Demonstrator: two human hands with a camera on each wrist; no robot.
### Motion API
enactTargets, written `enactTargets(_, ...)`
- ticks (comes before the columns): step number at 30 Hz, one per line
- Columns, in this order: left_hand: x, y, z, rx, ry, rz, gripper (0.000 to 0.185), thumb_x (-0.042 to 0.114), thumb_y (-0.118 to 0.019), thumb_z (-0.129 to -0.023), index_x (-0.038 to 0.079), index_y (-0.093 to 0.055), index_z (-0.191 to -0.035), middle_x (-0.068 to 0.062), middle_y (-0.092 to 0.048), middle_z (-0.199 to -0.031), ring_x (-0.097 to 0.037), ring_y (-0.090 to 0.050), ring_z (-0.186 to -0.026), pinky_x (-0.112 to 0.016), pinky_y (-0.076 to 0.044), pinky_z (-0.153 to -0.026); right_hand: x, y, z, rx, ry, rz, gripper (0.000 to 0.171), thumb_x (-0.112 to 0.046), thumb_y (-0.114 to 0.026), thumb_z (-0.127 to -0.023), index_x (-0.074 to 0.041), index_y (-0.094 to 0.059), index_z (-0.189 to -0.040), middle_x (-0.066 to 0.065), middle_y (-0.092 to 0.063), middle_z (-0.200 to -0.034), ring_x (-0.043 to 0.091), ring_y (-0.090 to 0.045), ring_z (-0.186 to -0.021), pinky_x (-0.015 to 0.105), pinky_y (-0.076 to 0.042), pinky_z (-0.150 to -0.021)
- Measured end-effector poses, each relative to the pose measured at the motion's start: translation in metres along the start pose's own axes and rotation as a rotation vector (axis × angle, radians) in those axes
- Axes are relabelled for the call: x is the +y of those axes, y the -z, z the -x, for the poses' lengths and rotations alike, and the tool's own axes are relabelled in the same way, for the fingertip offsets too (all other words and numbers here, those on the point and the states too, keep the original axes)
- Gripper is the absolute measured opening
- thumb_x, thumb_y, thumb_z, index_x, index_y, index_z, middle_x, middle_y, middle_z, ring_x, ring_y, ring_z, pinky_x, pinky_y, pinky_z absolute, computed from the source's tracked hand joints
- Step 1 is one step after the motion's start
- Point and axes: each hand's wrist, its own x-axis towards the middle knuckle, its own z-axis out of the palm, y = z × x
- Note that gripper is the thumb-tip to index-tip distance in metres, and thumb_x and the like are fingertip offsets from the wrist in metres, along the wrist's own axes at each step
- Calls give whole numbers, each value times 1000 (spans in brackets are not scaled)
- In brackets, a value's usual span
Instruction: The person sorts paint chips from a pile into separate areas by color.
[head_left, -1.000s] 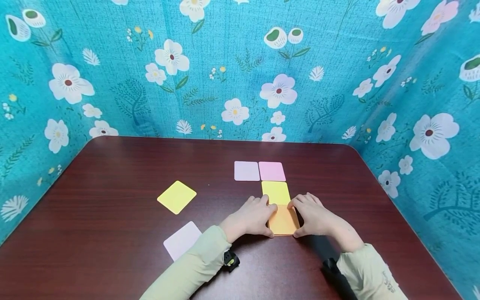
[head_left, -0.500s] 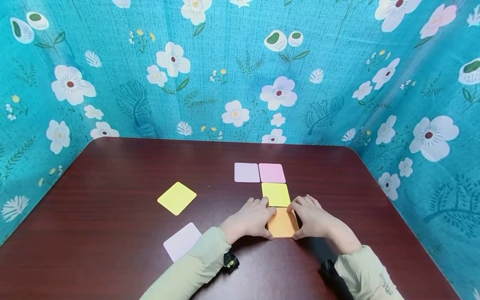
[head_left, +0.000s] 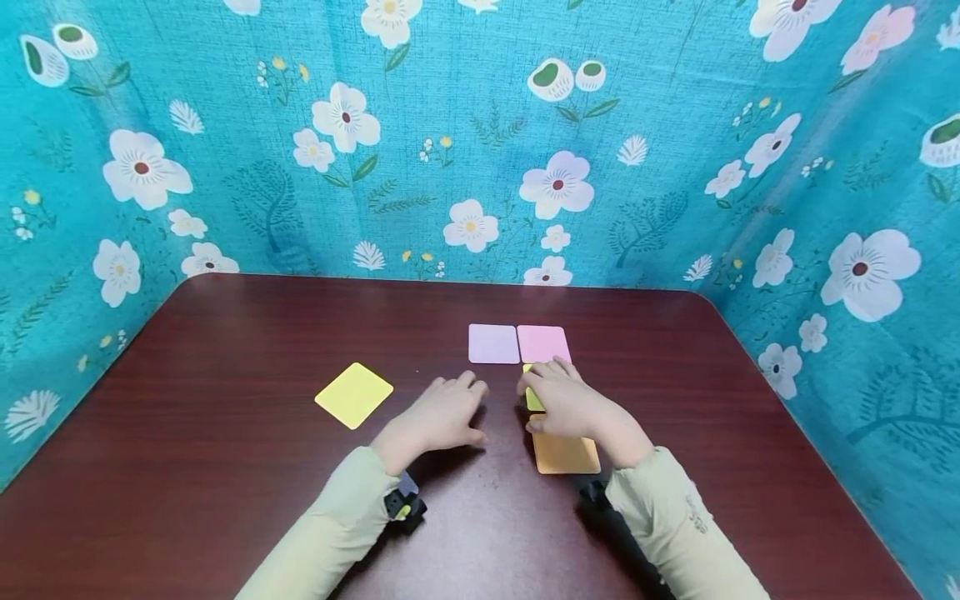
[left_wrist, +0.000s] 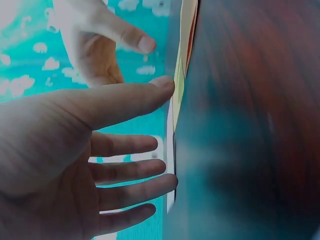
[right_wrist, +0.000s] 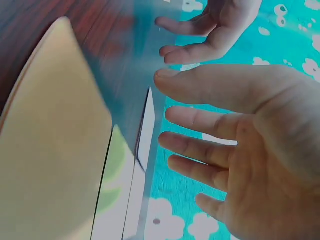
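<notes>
Head view: the right hand (head_left: 564, 400), fingers straight, lies over the yellow-green square card (head_left: 532, 398) at frame centre; the left hand (head_left: 442, 414) rests spread on the dark wooden table (head_left: 225, 350). Four cards look placed, including the orange square card (head_left: 567, 454); the loose yellow square card (head_left: 353, 394) at left remains apart.

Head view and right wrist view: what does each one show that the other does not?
Only the head view shows the loose yellow card, the lilac card and the pink card. Only the right wrist view shows the right hand's palm, fingers straight. Both show the orange card and the left hand.
</notes>
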Motion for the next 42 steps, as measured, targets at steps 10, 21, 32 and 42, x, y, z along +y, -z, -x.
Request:
enactTargets(10, -40, 7, 25, 32, 90, 18, 51, 36, -75, -71, 4, -57, -107, -9, -55, -103, -24, -55, -97, -44, -41, -81, -21, -4, -37, -73, 6, 51, 42, -29, -70, -77, -11, -55, -111, 5, -53, -111, 26, -43, -116, 48, -17, -106)
enactTargets(21, -68, 9, 55, 113, 195, -57, 52, 35, -77, -67, 2, -58, -102, -10, -55, -93, -27, -57, -82, -41, -44, -70, -43, -17, -62, -91, 52, 69, 59, -35, -69, -77, -9, -48, -127, 7, -49, -129, 24, -40, -125, 47, -18, -108)
enactTargets(32, -88, 12, 78, 157, 477, -74, 79, 41, -80, -58, -8, -47, -110, -20, -48, -96, -34, -49, -86, -48, -42, -71, -66, -26, -91, -70, 139, 74, 63, -36, -66, -80, -10, -42, -133, 3, -45, -134, 19, -37, -127, 44, -19, -108)
enactTargets(42, -95, 19, 89, 5, 636, 13, 80, 48, -78, -57, -11, -48, -101, -19, -46, -85, -33, -45, -80, -49, -40, -70, -87, -30, -119, -126, 157, 46, 66, -33, -63, -82, -10, -36, -138, 3, -38, -141, 16, -33, -131, 43, -21, -108)
